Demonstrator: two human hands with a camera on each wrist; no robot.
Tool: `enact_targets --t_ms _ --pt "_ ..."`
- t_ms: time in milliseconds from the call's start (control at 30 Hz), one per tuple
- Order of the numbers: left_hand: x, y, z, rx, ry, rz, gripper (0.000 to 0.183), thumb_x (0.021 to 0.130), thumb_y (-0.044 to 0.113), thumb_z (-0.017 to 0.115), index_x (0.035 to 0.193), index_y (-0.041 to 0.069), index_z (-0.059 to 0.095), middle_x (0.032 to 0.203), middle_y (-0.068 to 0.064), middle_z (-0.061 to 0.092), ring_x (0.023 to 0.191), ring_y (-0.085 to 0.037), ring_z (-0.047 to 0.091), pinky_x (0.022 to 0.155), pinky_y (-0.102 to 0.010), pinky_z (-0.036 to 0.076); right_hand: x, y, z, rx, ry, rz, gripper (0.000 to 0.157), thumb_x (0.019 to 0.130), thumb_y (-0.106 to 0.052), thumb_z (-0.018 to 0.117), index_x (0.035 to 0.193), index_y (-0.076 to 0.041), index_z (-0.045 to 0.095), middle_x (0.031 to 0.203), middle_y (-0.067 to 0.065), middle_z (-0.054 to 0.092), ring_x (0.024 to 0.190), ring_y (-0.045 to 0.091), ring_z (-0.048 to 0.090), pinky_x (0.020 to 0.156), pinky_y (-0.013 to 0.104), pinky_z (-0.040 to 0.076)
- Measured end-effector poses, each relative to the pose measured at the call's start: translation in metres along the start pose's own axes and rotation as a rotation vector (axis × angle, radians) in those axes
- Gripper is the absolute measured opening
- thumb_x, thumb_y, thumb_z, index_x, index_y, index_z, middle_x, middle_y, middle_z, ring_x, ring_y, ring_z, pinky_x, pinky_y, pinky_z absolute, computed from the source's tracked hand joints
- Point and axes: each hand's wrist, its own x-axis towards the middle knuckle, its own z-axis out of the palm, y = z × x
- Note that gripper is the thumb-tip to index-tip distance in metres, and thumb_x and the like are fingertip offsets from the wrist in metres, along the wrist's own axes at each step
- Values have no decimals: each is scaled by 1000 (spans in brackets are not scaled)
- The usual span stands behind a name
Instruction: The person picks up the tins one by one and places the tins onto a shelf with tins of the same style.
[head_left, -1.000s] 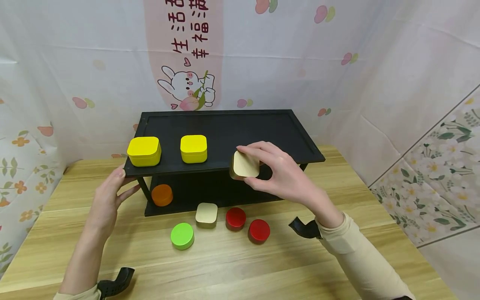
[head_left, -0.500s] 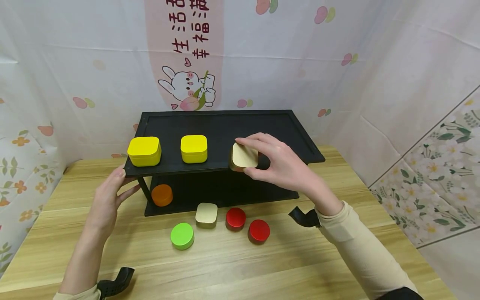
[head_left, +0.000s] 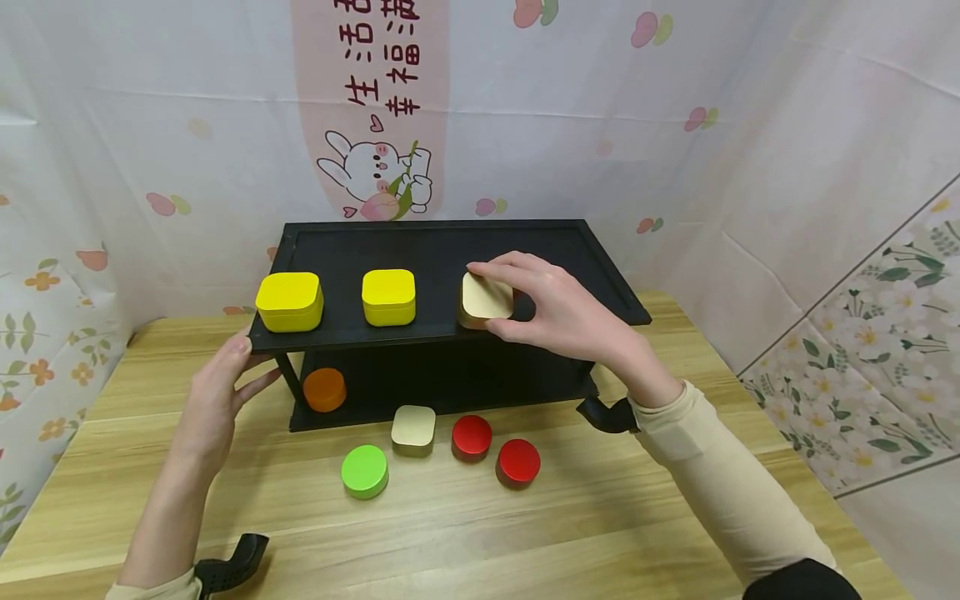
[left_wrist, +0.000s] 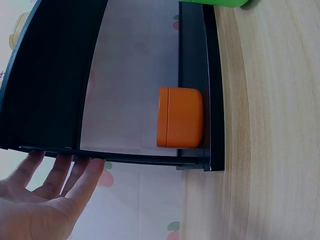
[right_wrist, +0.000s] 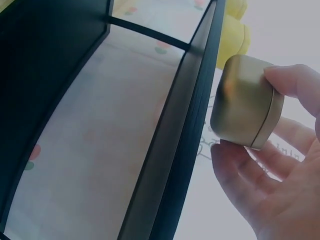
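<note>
A small gold tin (head_left: pixel 486 300) with rounded corners is pinched between the thumb and fingers of my right hand (head_left: pixel 558 312). It is at the front of the top board of a black two-tier shelf (head_left: pixel 480 250); in the right wrist view the gold tin (right_wrist: pixel 242 102) appears just above the board's edge, and contact is hard to tell. My left hand (head_left: pixel 213 396) touches the shelf's left end with its fingers nearly straight, as the left wrist view of the hand (left_wrist: pixel 50 197) shows. Two yellow tins, one at the left corner (head_left: pixel 290 302) and one nearer the middle (head_left: pixel 388 297), stand on top.
An orange tin (head_left: pixel 324 390) stands on the lower tier at the left. Before the shelf, on the wooden table (head_left: pixel 420 550), are a green tin (head_left: pixel 365 472), another gold tin (head_left: pixel 413 430) and two red tins (head_left: pixel 472 437). A patterned cloth (head_left: pixel 570 100) hangs behind.
My right hand has carried the gold tin up and slightly back, from in front of the shelf's edge to over the top board. My left hand stays at the shelf's end.
</note>
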Motion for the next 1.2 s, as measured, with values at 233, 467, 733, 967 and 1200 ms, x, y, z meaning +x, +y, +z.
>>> enact_targets --t_ms 233,467,733,967,1200 --pt "0 0 0 3 -1 1 42 111 32 42 148 14 55 134 15 60 115 -4 59 91 -10 57 8 6 -2 32 -40 18 61 91 -18 77 148 -15 56 138 7 61 119 19 58 96 41 59" --pt "0 -1 -1 3 0 1 43 111 32 43 148 14 54 134 15 60 115 -4 60 91 -10 57 14 10 -2 42 -80 46 62 92 -18 77 149 -15 55 141 6 59 118 19 56 93 39 58" --pt "1 -1 -1 2 -1 2 43 111 33 44 148 14 54 134 15 60 115 -4 59 91 -10 57 20 17 0 45 -119 62 63 92 -19 77 150 -14 54 146 7 57 120 20 56 93 42 59" --pt "1 -1 -1 -14 -1 2 41 111 32 44 146 15 56 134 15 60 115 -5 59 92 -11 57 23 20 -1 55 -151 51 63 93 -20 76 151 -14 52 149 7 56 122 21 56 94 43 59" --pt "1 -1 -1 -6 -2 10 42 111 33 44 148 14 55 134 15 60 115 -4 60 92 -11 57 25 22 -2 92 -186 62 61 96 -19 73 152 -14 51 152 9 54 123 23 56 98 46 59"
